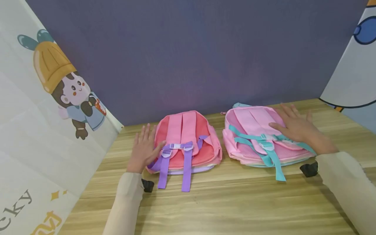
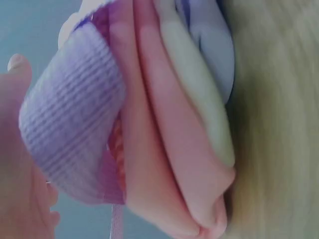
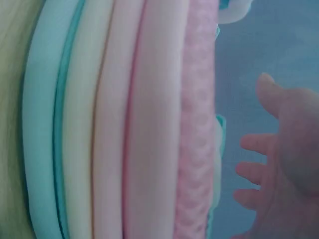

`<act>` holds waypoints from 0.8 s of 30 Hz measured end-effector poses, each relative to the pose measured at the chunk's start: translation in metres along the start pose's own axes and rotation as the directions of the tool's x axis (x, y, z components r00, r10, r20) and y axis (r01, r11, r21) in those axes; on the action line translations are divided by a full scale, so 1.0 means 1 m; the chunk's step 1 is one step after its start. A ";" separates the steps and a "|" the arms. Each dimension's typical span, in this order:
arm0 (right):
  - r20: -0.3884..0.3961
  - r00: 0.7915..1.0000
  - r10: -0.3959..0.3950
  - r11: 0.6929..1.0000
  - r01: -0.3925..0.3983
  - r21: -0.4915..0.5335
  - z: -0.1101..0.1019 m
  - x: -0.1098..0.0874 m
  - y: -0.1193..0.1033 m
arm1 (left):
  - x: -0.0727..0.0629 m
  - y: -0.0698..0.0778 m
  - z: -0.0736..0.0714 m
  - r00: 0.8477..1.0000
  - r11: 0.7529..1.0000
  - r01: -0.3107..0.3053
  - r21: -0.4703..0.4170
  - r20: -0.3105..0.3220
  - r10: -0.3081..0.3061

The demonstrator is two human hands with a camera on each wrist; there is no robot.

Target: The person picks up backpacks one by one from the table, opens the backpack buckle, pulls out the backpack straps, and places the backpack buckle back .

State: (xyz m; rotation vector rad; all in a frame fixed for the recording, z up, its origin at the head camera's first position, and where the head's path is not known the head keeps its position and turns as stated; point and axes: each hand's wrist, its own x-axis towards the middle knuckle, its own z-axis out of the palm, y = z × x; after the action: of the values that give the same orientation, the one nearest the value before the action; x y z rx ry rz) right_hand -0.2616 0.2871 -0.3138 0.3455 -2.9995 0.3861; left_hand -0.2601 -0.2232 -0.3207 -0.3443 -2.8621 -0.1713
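Two small backpacks lie on the wooden table with their strap sides up. The coral-pink backpack (image 1: pixel 202 156) on the left has purple straps (image 1: pixel 187 169) and a pale buckle (image 1: pixel 175 146). My left hand (image 1: pixel 144 148) is at its left edge, fingers spread and straight; whether it touches is unclear. On the right, the light-pink backpack (image 1: pixel 235 147) carries teal straps (image 1: pixel 273 160). Over its upper right side is my right hand (image 1: pixel 296 129), fingers spread and holding nothing. In the wrist views, the layered edges of the coral-pink backpack (image 2: pixel 164 124) and light-pink backpack (image 3: pixel 149 124) show beside the hands.
A dark grey-blue panel (image 1: pixel 191 58) stands behind the wooden table (image 1: pixel 205 205). To the left is a white wall sheet (image 1: pixel 29 130) with a cartoon figure; another printed sheet (image 1: pixel 349 75) stands at the right. Black wrist mounts (image 1: pixel 309 169) show beside both sleeves.
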 end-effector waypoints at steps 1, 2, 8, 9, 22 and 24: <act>0.009 1.000 0.000 1.000 0.000 0.012 0.000 0.000 0.001 | 0.000 0.001 0.000 1.000 1.000 -0.005 -0.011 -0.003 0.005; 0.018 1.000 0.001 1.000 -0.001 0.025 0.000 0.000 0.003 | 0.001 0.003 0.000 1.000 1.000 -0.009 -0.023 -0.007 0.009; 0.062 0.998 0.014 0.997 -0.018 0.070 0.003 0.000 0.015 | 0.001 0.012 -0.004 0.999 0.998 -0.030 -0.060 -0.027 0.029; 0.069 0.998 0.014 0.997 -0.019 0.073 0.004 0.000 0.017 | 0.001 0.014 -0.004 0.999 0.998 -0.033 -0.061 -0.026 0.032; 0.123 0.991 -0.057 0.997 0.049 0.063 0.011 0.000 0.026 | 0.000 0.045 -0.016 0.990 0.983 -0.129 -0.132 -0.070 0.120; 0.125 0.990 -0.065 0.997 0.060 0.050 0.012 0.000 0.023 | -0.001 0.049 -0.017 0.989 0.981 -0.138 -0.136 -0.070 0.129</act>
State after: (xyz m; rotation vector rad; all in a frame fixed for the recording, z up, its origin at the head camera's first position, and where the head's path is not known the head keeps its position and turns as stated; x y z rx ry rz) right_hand -0.2680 0.3058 -0.3308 0.4846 -3.0973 0.4444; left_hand -0.2429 -0.1790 -0.3002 -0.5476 -2.7617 -0.3527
